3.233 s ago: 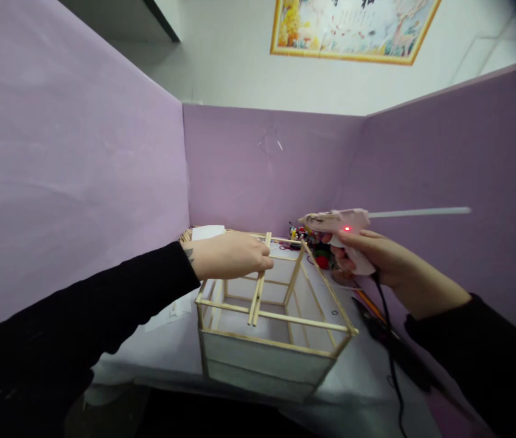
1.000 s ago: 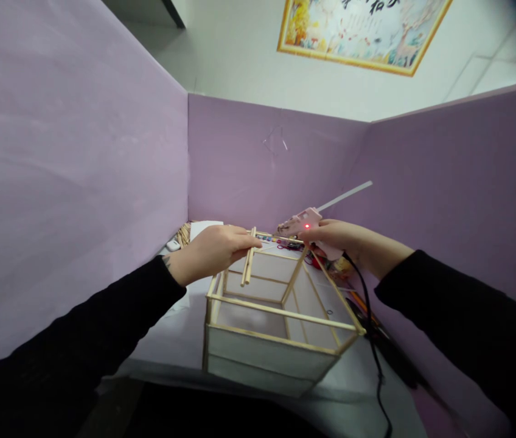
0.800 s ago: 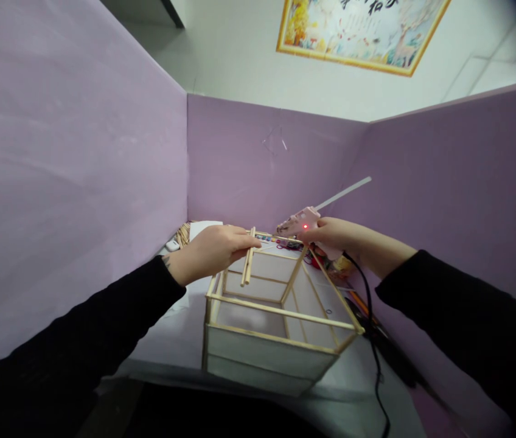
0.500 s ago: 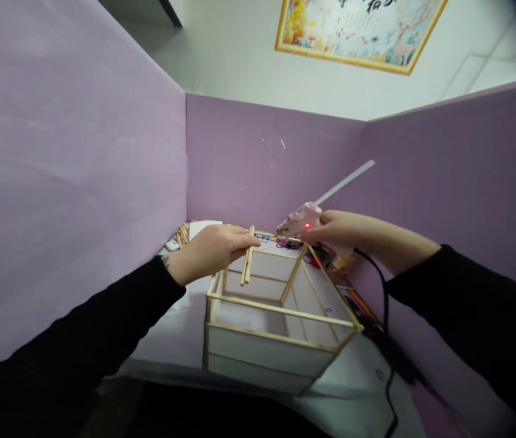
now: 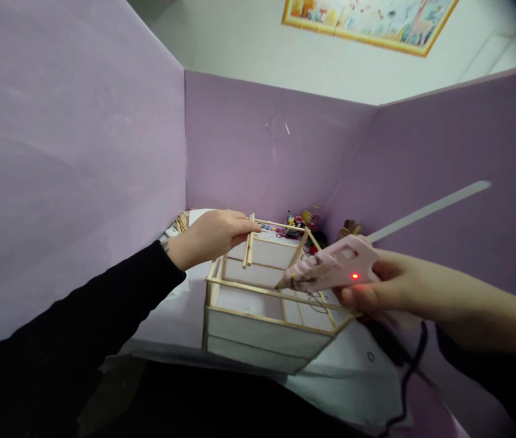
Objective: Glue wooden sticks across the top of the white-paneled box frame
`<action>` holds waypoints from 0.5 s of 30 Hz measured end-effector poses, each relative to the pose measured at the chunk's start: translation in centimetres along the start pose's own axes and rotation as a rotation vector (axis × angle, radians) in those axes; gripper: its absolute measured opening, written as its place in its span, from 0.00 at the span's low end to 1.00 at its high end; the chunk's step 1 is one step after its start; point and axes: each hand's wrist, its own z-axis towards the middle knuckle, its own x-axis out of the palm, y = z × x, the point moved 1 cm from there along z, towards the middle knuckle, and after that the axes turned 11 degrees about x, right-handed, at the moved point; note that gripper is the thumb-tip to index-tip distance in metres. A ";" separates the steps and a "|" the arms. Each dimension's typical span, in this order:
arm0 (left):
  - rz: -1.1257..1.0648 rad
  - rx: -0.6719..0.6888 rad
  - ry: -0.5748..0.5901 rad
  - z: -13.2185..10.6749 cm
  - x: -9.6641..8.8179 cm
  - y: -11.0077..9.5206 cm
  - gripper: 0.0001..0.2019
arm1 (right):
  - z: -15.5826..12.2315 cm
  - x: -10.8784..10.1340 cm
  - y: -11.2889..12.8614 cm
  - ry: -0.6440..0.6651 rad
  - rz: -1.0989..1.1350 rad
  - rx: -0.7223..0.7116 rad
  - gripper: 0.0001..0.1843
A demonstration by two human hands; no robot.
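A frame of thin wooden sticks with white panels, like a small model house (image 5: 262,340), stands on the white-covered table. My left hand (image 5: 215,237) is closed, pinching two short wooden sticks (image 5: 247,246) side by side over the frame's far left part. In my right hand (image 5: 395,289) is a pink hot glue gun (image 5: 331,264), its red light lit and a long white glue stick (image 5: 431,210) jutting from its back. The nozzle points left, at the near top bar (image 5: 294,297) of the frame; whether it touches the bar I cannot tell.
Purple boards (image 5: 258,152) wall in the table on three sides. Small colourful items (image 5: 301,222) lie at the back, and a bundle of sticks (image 5: 180,222) at the far left. A black cord (image 5: 406,383) hangs from the glue gun at the right.
My right hand has brought the glue gun nearer and lower, from the frame's far corner to its near top bar. My left hand still holds the two sticks, almost in place.
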 end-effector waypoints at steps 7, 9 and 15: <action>-0.010 -0.011 0.016 0.0 0.0 0.0 0.13 | 0.0 0.3 -0.5 -0.017 -0.009 -0.089 0.25; -0.020 -0.014 0.017 0.0 0.0 0.0 0.13 | 0.0 0.3 -0.3 0.011 -0.031 -0.103 0.24; -0.011 -0.011 0.004 0.0 0.1 0.1 0.12 | -0.2 0.3 0.3 0.033 -0.072 -0.107 0.24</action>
